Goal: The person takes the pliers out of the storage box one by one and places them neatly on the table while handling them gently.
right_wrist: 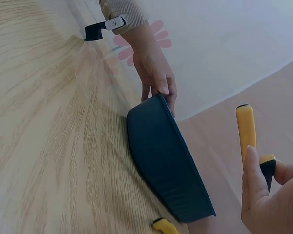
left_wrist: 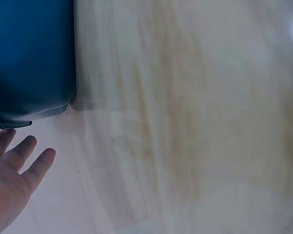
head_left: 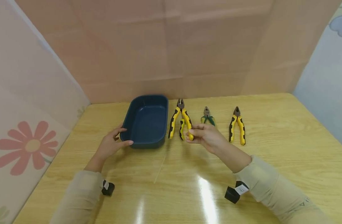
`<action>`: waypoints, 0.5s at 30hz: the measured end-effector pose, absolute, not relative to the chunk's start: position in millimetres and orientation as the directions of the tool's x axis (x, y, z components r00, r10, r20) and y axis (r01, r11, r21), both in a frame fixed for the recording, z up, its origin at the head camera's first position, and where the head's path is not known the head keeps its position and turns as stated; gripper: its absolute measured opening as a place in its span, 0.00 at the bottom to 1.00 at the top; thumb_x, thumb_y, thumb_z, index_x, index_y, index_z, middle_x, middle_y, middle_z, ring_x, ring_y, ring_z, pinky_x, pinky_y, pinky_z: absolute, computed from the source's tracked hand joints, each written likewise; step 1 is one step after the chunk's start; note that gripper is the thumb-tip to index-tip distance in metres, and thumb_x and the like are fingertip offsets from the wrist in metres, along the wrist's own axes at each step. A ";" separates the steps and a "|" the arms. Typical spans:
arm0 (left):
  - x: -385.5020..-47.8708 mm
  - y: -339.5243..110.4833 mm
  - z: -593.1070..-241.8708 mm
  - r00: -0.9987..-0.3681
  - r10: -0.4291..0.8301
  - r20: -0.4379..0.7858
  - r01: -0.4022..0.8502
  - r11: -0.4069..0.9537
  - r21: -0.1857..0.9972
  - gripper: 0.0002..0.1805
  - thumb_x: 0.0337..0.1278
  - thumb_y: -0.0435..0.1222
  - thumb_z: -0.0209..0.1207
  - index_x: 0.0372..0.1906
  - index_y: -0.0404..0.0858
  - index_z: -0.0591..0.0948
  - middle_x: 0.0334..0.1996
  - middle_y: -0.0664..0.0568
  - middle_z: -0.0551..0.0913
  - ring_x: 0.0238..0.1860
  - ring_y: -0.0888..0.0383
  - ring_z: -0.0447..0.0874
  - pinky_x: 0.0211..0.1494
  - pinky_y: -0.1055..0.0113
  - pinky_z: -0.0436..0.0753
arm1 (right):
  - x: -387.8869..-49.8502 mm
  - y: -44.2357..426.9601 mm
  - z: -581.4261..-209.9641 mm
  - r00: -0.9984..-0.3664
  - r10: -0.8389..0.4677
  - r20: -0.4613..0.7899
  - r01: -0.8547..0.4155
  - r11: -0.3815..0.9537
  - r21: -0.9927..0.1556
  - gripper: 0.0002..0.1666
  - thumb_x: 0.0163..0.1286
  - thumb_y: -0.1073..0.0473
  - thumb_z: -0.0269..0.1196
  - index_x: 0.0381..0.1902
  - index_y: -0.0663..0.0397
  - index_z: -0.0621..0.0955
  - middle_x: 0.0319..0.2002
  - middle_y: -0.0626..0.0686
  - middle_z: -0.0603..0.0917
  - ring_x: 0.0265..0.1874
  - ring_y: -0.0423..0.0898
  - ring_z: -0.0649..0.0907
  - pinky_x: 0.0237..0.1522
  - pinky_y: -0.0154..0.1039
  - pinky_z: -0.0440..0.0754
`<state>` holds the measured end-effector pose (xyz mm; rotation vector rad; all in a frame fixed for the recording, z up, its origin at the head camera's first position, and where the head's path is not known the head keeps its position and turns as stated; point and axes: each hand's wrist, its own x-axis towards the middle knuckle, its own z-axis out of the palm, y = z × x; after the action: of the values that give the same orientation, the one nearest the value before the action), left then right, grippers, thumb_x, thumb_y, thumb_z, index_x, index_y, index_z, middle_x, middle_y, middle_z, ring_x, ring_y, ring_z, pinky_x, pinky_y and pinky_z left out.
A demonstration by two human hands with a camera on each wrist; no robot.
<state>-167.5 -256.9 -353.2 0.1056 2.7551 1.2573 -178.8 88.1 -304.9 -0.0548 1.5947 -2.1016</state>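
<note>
My left hand [head_left: 109, 144] grips the near left corner of a dark blue rectangular tray [head_left: 162, 141], thumb over the rim and fingers along the outside. Just right of the tray, my right hand [head_left: 211, 138] pinches one handle of yellow-and-black combination pliers [head_left: 180, 104]. They are held up off the table, handles spread and jaws slightly apart. Behind them shows the yellow-and-black handle [head_left: 182, 129] of what looks like another pair, mostly hidden. In the right wrist view the held pliers' handle [right_wrist: 245, 129] rises from between thumb and fingers.
Green-handled pliers [head_left: 206, 115] lie beyond my right hand, their handles partly covered by it. Farther right lie more yellow-and-black pliers [head_left: 237, 121]. All stand on a wooden table [head_left: 272, 149] with a pinkish cloth [head_left: 171, 46] behind it and a flowered panel [head_left: 33, 93] at left.
</note>
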 end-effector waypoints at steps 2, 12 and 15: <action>-168.1 -256.7 -354.5 -0.992 0.111 -0.067 0.021 0.651 0.759 0.44 0.36 0.55 0.62 0.59 0.35 0.63 0.66 0.51 0.45 0.63 0.46 0.47 0.59 0.51 0.60 | -178.2 95.0 -306.1 -0.877 -0.404 -0.259 0.355 -0.181 -0.917 0.28 0.64 0.72 0.46 0.58 0.81 0.51 0.52 0.73 0.58 0.38 0.50 0.77 0.44 0.39 0.76; -170.3 -259.4 -354.4 -0.993 0.101 -0.068 0.015 0.658 0.753 0.45 0.36 0.56 0.61 0.60 0.35 0.63 0.66 0.51 0.45 0.63 0.45 0.47 0.59 0.50 0.60 | -176.7 125.0 -308.4 -0.892 -0.370 -0.260 0.351 -0.203 -0.914 0.33 0.65 0.71 0.46 0.61 0.78 0.43 0.59 0.73 0.48 0.38 0.46 0.77 0.47 0.39 0.73; -170.5 -260.2 -353.0 -0.993 0.099 -0.064 0.018 0.666 0.746 0.44 0.37 0.56 0.61 0.59 0.35 0.63 0.66 0.50 0.45 0.63 0.45 0.48 0.58 0.50 0.60 | -178.1 133.6 -309.9 -0.899 -0.354 -0.257 0.343 -0.205 -0.917 0.34 0.65 0.71 0.47 0.60 0.79 0.44 0.56 0.74 0.52 0.34 0.43 0.78 0.46 0.38 0.74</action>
<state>-170.5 -260.2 -353.0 0.0977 2.7758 1.2410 -178.1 133.6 -309.9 -0.0133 1.6256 -2.1412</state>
